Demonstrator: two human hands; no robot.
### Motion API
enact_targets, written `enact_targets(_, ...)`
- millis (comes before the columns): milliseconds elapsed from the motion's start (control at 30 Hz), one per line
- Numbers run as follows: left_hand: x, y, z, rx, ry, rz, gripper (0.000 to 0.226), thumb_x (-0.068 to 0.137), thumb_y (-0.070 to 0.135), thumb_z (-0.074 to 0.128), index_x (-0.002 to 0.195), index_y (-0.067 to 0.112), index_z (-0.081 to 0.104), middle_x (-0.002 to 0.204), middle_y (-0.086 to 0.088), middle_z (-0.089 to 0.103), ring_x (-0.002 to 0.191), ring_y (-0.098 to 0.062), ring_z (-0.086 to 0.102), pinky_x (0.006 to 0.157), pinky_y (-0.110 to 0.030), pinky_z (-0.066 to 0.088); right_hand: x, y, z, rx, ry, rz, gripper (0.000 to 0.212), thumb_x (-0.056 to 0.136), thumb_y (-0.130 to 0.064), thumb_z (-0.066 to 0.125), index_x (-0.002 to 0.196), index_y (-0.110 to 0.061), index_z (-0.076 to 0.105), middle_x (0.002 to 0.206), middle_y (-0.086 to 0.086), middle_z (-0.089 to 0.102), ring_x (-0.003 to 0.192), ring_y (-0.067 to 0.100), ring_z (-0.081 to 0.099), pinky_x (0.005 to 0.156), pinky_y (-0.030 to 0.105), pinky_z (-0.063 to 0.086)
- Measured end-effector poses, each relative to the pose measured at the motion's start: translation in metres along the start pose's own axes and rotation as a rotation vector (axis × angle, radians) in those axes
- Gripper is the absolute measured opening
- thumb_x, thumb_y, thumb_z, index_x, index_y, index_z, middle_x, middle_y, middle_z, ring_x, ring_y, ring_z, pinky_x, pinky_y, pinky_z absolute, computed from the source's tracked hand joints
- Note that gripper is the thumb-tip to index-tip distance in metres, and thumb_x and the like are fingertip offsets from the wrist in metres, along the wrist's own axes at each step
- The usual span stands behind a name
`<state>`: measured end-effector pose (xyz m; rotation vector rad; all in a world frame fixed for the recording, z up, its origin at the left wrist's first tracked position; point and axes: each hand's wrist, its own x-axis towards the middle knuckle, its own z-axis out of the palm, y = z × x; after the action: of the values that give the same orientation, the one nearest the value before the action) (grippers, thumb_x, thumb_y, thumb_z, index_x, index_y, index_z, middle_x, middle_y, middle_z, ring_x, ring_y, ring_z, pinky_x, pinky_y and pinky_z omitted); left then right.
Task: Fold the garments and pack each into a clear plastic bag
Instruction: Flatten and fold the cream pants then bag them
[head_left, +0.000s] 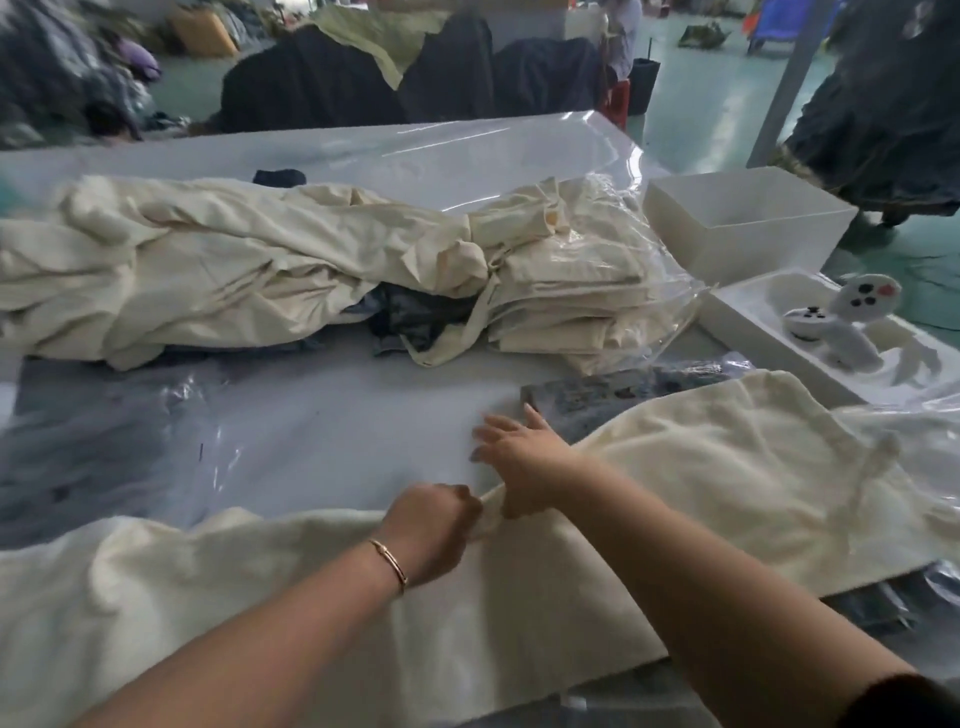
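Note:
A cream garment (701, 467) lies spread across the near part of the table. My left hand (431, 525), with a bracelet at the wrist, grips the garment's far edge with curled fingers. My right hand (519, 452) sits just right of it, its thumb pinching the same edge while its fingers stretch forward over the table. A heap of unfolded cream garments (208, 270) lies across the table's middle. Right of the heap stands a stack of folded cream garments in clear bags (582, 291). Clear plastic bags (156, 431) lie flat on the table at the left.
A packed dark blue garment (623, 389) lies beyond my right hand. A white box (748, 223) stands at the far right, and a white tray (753, 322) nearer holds two game controllers (831, 322). Dark clothes pile up behind the table.

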<state>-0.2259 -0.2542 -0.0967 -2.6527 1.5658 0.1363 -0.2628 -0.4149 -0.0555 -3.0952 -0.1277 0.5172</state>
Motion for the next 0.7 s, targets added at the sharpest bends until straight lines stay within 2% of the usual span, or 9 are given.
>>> enact_targets(100, -0.010, -0.021, 0.001, -0.304, -0.093, -0.231, 0.029, 0.081, 0.052, 0.058, 0.089, 0.025, 0.052, 0.095, 0.000, 0.064, 0.093, -0.026, 0.060, 0.069, -0.033, 0.041, 0.014, -0.009, 0.005, 0.016, -0.134, -0.005, 0.045, 0.077, -0.019, 0.069, 0.121, -0.024, 0.061, 0.123, 0.003, 0.061, 0.115, 0.025, 0.057, 0.087, 0.030, 0.042)
enact_targets(133, -0.008, -0.033, -0.003, -0.480, -0.147, -0.348, 0.032, 0.085, 0.056, 0.055, 0.091, 0.025, 0.053, 0.096, 0.001, 0.064, 0.093, -0.025, 0.059, 0.072, -0.032, 0.041, 0.014, -0.010, 0.006, 0.045, -0.096, -0.013, 0.037, 0.079, -0.015, 0.064, 0.114, -0.023, 0.064, 0.115, 0.004, 0.064, 0.107, 0.027, 0.060, 0.077, 0.028, 0.042)
enact_targets(200, -0.001, -0.058, -0.011, -0.744, -0.261, -0.463, 0.033, 0.097, 0.044, 0.043, 0.109, 0.018, 0.060, 0.113, -0.006, 0.062, 0.105, -0.024, 0.057, 0.082, -0.030, 0.041, 0.012, -0.009, 0.009, 0.045, 0.015, -0.051, 0.028, 0.078, -0.010, 0.055, 0.101, -0.022, 0.066, 0.101, 0.006, 0.066, 0.095, 0.032, 0.062, 0.067, 0.027, 0.039)
enact_targets(267, 0.004, -0.080, -0.017, -0.703, -0.442, -0.452, 0.024, 0.096, 0.029, 0.049, 0.103, 0.014, 0.066, 0.113, -0.008, 0.064, 0.099, -0.019, 0.057, 0.079, -0.026, 0.044, 0.006, -0.005, 0.012, 0.014, 0.112, -0.094, 0.022, 0.076, -0.010, 0.054, 0.090, -0.021, 0.066, 0.090, 0.007, 0.068, 0.086, 0.033, 0.062, 0.067, 0.028, 0.037)
enact_targets(367, 0.005, -0.100, -0.021, -0.621, -0.782, -0.456, 0.014, 0.076, 0.034, 0.064, 0.086, 0.023, 0.066, 0.084, -0.003, 0.061, 0.073, -0.019, 0.055, 0.062, -0.025, 0.045, 0.002, -0.003, 0.015, 0.012, 0.150, -0.146, 0.019, 0.073, -0.008, 0.051, 0.080, -0.026, 0.055, 0.083, 0.004, 0.066, 0.085, 0.029, 0.060, 0.083, 0.030, 0.035)
enact_targets(433, 0.007, -0.102, -0.024, -0.660, -0.947, -0.468, 0.019, 0.075, 0.035, 0.067, 0.089, 0.022, 0.064, 0.080, -0.001, 0.057, 0.070, -0.018, 0.050, 0.059, -0.024, 0.039, 0.005, -0.002, 0.015, 0.102, 0.121, -0.100, 0.022, 0.075, -0.007, 0.050, 0.085, -0.026, 0.047, 0.085, 0.002, 0.060, 0.091, 0.028, 0.058, 0.082, 0.031, 0.029)
enact_targets(500, 0.009, -0.101, -0.024, -0.662, -1.011, -0.445, 0.019, 0.076, 0.033, 0.066, 0.092, 0.021, 0.065, 0.083, 0.001, 0.061, 0.075, -0.015, 0.054, 0.065, -0.023, 0.040, 0.010, -0.002, 0.011, 0.192, 0.023, -0.030, 0.029, 0.078, -0.009, 0.054, 0.101, -0.024, 0.045, 0.101, 0.003, 0.061, 0.102, 0.026, 0.057, 0.081, 0.032, 0.028)
enact_targets(600, 0.003, -0.095, -0.016, -0.888, -1.064, -0.420, 0.032, 0.072, 0.027, 0.066, 0.102, 0.013, 0.068, 0.089, -0.003, 0.069, 0.080, -0.016, 0.065, 0.076, -0.025, 0.052, 0.019, -0.005, -0.005, 0.328, -0.316, 0.053, 0.063, 0.072, -0.020, 0.078, 0.127, -0.022, 0.047, 0.119, 0.000, 0.057, 0.107, 0.022, 0.056, 0.085, 0.029, 0.039)
enact_targets(700, -0.005, -0.096, -0.005, -1.120, -1.165, -0.477, 0.055, 0.072, 0.030, 0.071, 0.120, 0.003, 0.064, 0.111, -0.015, 0.066, 0.096, -0.026, 0.065, 0.096, -0.040, 0.050, 0.028, -0.015, -0.017, 0.403, -0.495, -0.051, 0.046, 0.072, -0.037, 0.081, 0.112, -0.025, 0.061, 0.104, -0.007, 0.059, 0.089, 0.012, 0.055, 0.066, 0.020, 0.041)
